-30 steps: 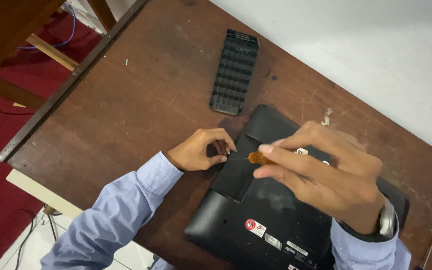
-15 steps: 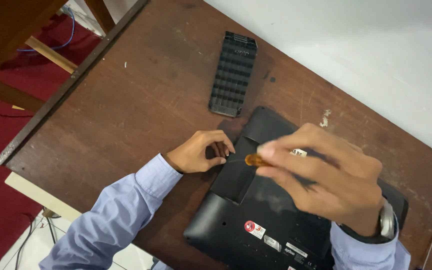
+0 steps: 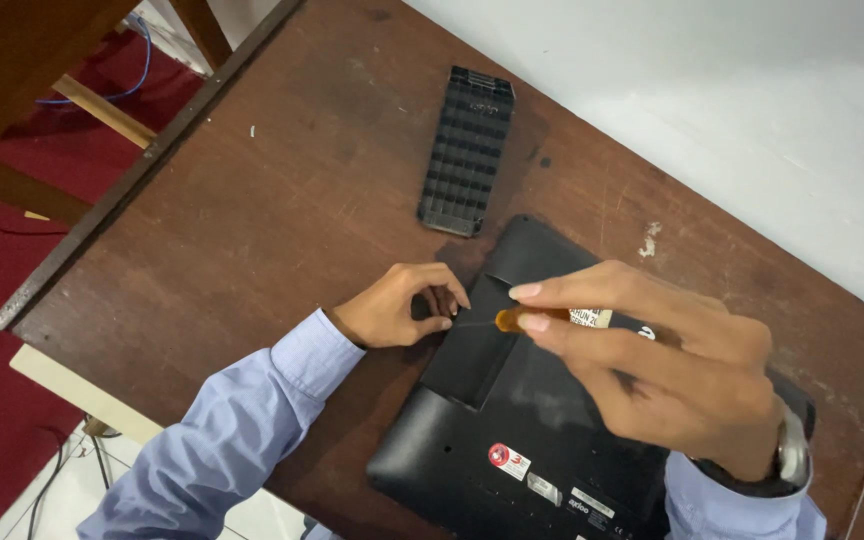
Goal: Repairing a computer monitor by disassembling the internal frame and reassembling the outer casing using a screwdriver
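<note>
Right grip (image 3: 652, 370) pinches an amber-handled screwdriver (image 3: 542, 318) over the upturned black laptop (image 3: 512, 440).
Left grip (image 3: 402, 305), curled closed and holding nothing visible, rests at the laptop's edge on the bench (image 3: 252, 230).

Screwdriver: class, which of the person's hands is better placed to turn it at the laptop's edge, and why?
Right, probably. The right hand already holds the screwdriver, its tip aimed at the edge of the upturned laptop. The left hand pinches beside that tip, seemingly steadying something too small to see.

Screwdriver (image 3: 537, 318) handle mostly buried in the right hand (image 3: 672, 375) grip; shaft tip toward the left hand (image 3: 402, 305) too thin to resolve. Laptop (image 3: 512, 440) below the grip cut by bottom edge, its right part hidden under the hand.
</note>
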